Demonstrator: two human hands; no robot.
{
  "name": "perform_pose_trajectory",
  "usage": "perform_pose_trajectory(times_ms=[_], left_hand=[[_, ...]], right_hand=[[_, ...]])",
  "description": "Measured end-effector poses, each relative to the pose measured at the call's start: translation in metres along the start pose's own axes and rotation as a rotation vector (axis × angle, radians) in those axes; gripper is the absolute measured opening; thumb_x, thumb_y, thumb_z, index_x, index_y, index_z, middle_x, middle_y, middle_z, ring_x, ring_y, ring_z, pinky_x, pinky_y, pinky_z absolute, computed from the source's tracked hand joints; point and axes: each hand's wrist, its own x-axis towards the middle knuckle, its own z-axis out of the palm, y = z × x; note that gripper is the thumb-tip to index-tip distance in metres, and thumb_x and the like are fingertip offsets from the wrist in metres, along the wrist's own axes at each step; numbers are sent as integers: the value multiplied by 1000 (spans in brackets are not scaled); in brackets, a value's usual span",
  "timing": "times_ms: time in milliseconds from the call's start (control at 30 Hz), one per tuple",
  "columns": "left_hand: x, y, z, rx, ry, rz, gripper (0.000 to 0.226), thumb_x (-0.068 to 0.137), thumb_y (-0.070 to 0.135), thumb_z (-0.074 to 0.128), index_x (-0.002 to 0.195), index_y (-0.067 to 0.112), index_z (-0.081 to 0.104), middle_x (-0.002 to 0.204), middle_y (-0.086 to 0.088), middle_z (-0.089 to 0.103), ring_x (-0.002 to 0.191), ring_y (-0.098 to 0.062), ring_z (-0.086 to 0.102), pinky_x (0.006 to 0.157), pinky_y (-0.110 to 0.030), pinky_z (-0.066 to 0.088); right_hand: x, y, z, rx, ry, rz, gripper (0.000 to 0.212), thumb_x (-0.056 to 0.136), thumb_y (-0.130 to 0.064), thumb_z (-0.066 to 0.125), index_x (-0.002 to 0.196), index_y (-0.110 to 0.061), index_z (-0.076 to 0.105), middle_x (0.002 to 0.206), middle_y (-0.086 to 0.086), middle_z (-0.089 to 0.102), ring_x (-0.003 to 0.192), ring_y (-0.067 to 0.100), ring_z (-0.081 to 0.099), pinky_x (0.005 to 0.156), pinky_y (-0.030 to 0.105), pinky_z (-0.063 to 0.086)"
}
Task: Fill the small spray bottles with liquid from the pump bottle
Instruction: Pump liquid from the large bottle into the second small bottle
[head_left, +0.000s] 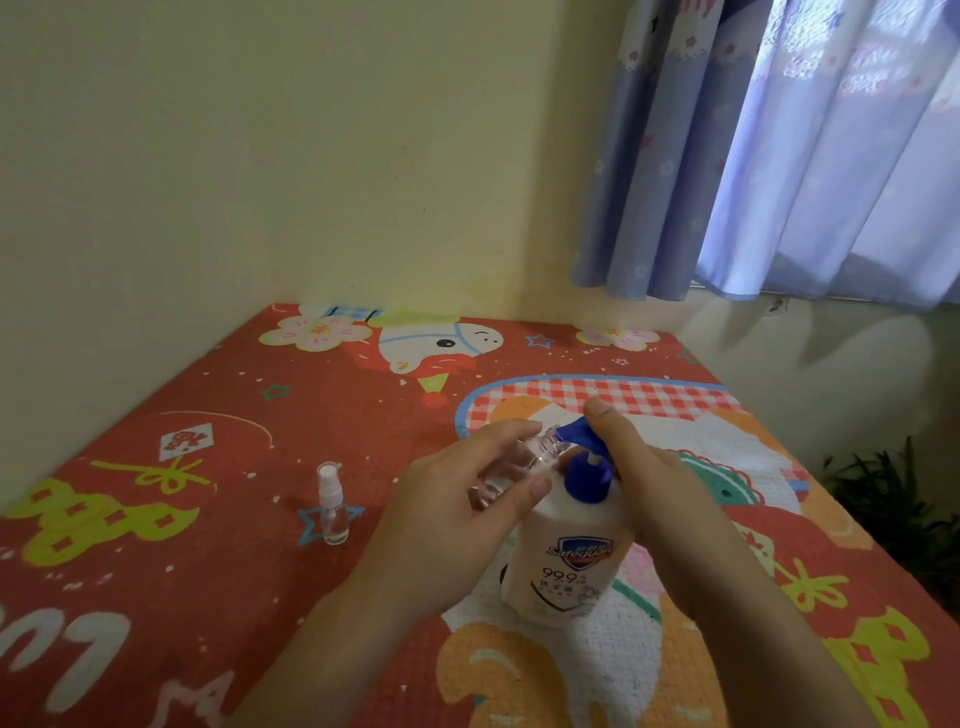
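A white pump bottle (563, 561) with a blue pump head (587, 470) stands upright on the red patterned table cover. My left hand (457, 504) grips a small clear spray bottle (519, 465), tilted, with its open neck held at the blue nozzle tip. My right hand (639, 467) rests on top of the pump head, fingers laid over it and one fingertip past the nozzle. A second small spray bottle (332, 506), clear with a white spray cap on, stands upright to the left, apart from both hands.
The table cover (208, 519) is bounded by a cream wall at the left and back. A blue curtain (779, 156) hangs at the upper right. A dark green plant (904, 514) sits beyond the table's right edge.
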Motion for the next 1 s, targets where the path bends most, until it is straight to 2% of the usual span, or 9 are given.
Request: perform_pose_trajectory(times_ms=[100,167,300,433,533,600,800,900,1000], left_hand=[[0,1,1,-16,0,-20,42,86,50,63,128,48,54,115,24,68,107,5,65,87,-34,58],[1,1,1,-31,5,-43,44,87,49,65,129,49,53,115,25,68,107,5,65,89,-35,57],[1,0,1,-43,-9,-67,41,89,40,69,129,42,58,113,26,68,106,8,64,92,-32,56],[2,0,0,-46,-12,-80,36,88,37,71,122,43,62,110,28,68,106,11,61,94,-26,54],[2,1,-1,-61,-15,-92,36,82,50,66,118,48,62,110,28,68,108,12,60,96,-26,53],[1,2,-1,-62,-18,-100,36,79,55,62,115,52,60,111,28,68,109,13,60,96,-26,53],[2,-1,-1,-22,-21,-126,35,88,30,73,119,43,63,109,27,69,106,13,61,96,-25,52],[2,-2,-2,-23,-23,-123,35,88,27,74,119,40,64,107,28,69,104,12,62,95,-24,52],[1,-3,-2,-29,-30,-118,35,89,28,73,121,38,64,109,26,69,106,10,62,96,-28,53]], right_hand=[[0,0,0,25,-13,0,36,79,-72,51,68,-47,74,73,-10,76,86,20,71,84,42,53],[0,0,1,48,-2,7,36,79,-70,52,66,-46,75,72,-8,76,85,21,71,84,42,53],[0,1,1,55,22,11,47,81,-67,54,61,-31,76,68,-8,74,80,18,69,73,35,52],[0,2,-2,42,8,-2,48,87,-61,51,59,-31,74,59,-14,72,73,12,68,64,30,47],[-1,3,-3,16,-3,-35,44,90,-58,49,70,-27,73,62,-17,72,62,5,68,62,26,46],[-1,5,-5,-17,-5,-64,43,91,-57,49,70,-28,73,61,-18,71,63,5,67,61,25,47],[-2,5,-5,-65,-27,-106,44,93,-51,50,61,-29,72,64,-14,72,58,3,67,65,27,51],[-2,5,-4,-76,-22,-122,44,94,-50,50,65,-26,72,72,-7,73,68,16,69,70,30,54],[-2,5,-5,-83,-36,-120,45,93,-52,48,65,-27,73,69,-11,73,67,12,69,69,29,53]])
